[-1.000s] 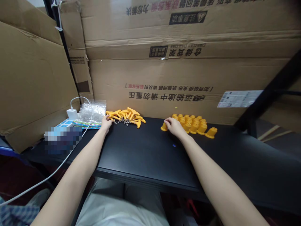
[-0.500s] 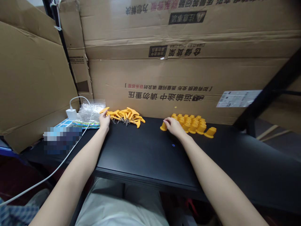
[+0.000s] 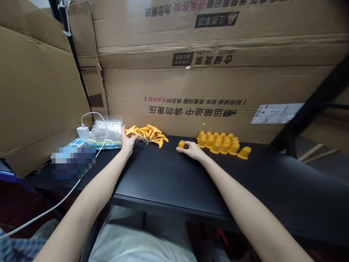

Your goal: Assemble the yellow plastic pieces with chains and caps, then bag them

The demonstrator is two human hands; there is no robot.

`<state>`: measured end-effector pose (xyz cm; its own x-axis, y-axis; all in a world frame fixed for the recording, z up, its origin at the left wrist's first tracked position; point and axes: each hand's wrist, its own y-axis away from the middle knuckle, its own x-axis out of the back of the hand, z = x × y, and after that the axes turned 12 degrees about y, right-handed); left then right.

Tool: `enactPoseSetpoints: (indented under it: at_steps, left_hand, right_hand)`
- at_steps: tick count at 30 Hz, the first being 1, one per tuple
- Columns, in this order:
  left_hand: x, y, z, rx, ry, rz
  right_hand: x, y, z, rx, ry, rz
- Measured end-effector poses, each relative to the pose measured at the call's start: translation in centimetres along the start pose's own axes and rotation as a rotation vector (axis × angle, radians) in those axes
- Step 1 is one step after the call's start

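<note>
My right hand [image 3: 193, 150] pinches a yellow cup-shaped plastic piece [image 3: 181, 145], narrow end up with a flared rim below, at the middle of the black tabletop. My left hand [image 3: 128, 141] is at the left end of a pile of orange handle-shaped pieces [image 3: 154, 130]. Its thumb and fingers curve around one orange T-shaped piece [image 3: 131, 130]; the contact is partly hidden. Thin silver wire coils [image 3: 146, 141] lie along the pile's front. To the right of my right hand, several more yellow cup-shaped pieces [image 3: 224, 146] stand in close rows.
Tall cardboard [image 3: 174, 83] backs the black table [image 3: 169, 174]. At the left are clear plastic wrap [image 3: 105, 130], a white charger [image 3: 83, 132] and a white cable [image 3: 73, 187] that crosses the table edge. A black metal post [image 3: 308, 112] slants at the right.
My right hand has moved left with the yellow cup-shaped piece, away from the rows. My left hand has shifted right and turned, and the leftmost orange piece has moved right with it.
</note>
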<state>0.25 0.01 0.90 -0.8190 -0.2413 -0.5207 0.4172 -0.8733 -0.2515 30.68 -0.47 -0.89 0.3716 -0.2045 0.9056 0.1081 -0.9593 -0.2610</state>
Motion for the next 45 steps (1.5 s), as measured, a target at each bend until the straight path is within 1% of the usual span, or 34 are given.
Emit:
enactPoseSetpoints:
  at_steps: [2, 5, 7, 10, 14, 20, 25, 27, 30, 33, 37, 39, 43, 45]
  left_hand:
    - [-0.1, 0.2, 0.0, 0.059, 0.058, -0.031]
    - [-0.4, 0.6, 0.0, 0.168, 0.086, -0.076]
    - [-0.7, 1.0, 0.0, 0.221, 0.083, -0.084]
    - [-1.2, 1.7, 0.1, 0.262, 0.085, -0.09]
    - [-1.6, 2.4, 0.4, 0.288, 0.1, -0.119]
    - [-1.7, 2.7, 0.7, 0.308, 0.11, -0.129]
    - [-1.7, 2.7, 0.5, 0.3, 0.107, -0.159]
    - [-1.7, 2.9, 0.4, 0.307, 0.105, -0.184]
    - [-1.9, 3.2, 0.4, 0.348, 0.093, -0.258]
    - [-1.9, 3.3, 0.4, 0.367, 0.041, -0.316]
    - [-1.6, 3.2, 0.5, 0.317, -0.092, -0.354]
    - [-1.4, 3.0, 0.4, 0.289, -0.149, -0.395]
    - [-1.0, 2.7, -0.2, 0.219, -0.199, -0.486]
    - [-0.9, 2.6, -0.5, 0.184, -0.221, -0.509]
  right_hand:
    - [0.4, 0.2, -0.9, 0.013, 0.127, 0.043]
    - [0.9, 0.6, -2.8, 0.078, 0.282, 0.099]
    - [1.0, 1.1, -4.3, 0.133, 0.301, 0.114]
    - [1.1, 1.8, -6.4, 0.213, 0.301, 0.123]
    - [1.0, 2.5, -7.9, 0.286, 0.347, 0.161]
    - [0.9, 2.6, -8.0, 0.342, 0.391, 0.227]
    - [0.8, 2.7, -8.0, 0.384, 0.31, 0.241]
    - [0.7, 2.6, -8.1, 0.404, 0.271, 0.247]
    - [0.5, 2.5, -8.0, 0.439, 0.211, 0.274]
    - [0.4, 2.3, -7.7, 0.456, 0.161, 0.297]
    - [0.3, 2.1, -7.2, 0.468, 0.119, 0.307]
    - [0.3, 2.0, -7.0, 0.473, 0.109, 0.31]
    - [0.5, 2.0, -6.8, 0.479, 0.114, 0.316]
    - [0.6, 2.0, -6.7, 0.479, 0.109, 0.305]
